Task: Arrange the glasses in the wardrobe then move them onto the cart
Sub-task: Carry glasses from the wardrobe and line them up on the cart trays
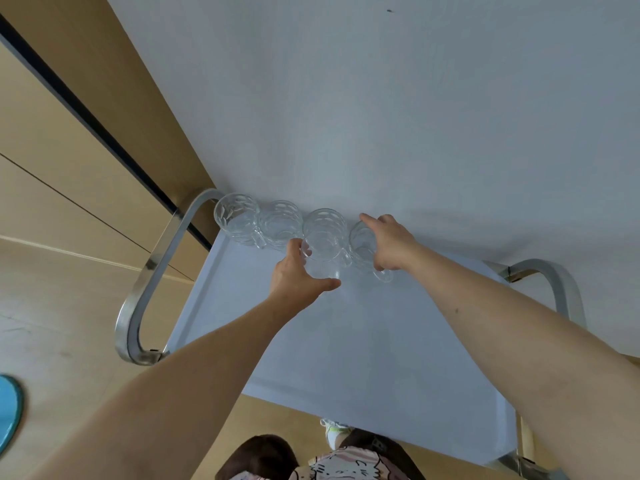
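Wall [381, 98]: pale grey, the cart pushed close against its foot. Wardrobe [69, 133]: tan panelled fronts with a dark gap, off to the person's left. Cart [346, 358]: pale blue tray top with a raised lip; curved steel handles at either end, the left handle [145, 282] nearest the wardrobe. Glasses, clear, patterned, handled: a row along the tray's far edge, touching or nearly so. From the left: first glass [236, 216], second glass [281, 221], third glass [325, 223], fourth glass [363, 247]. A fifth glass [322, 258] sits just in front of the third, towards the person, out of line. Left hand [298, 275]: fingers and thumb curled round the fifth glass from its left side, gripping it; whether the base is on the tray or just lifted cannot be told. Right hand [389, 242]: laid over the fourth glass at the row's right end, fingers bent about it, forefinger pointing at the wall. Judgement: the held glass lies directly ahead of the left hand, the row's open space lying rightwards beyond the fourth glass, nearer the right arm.
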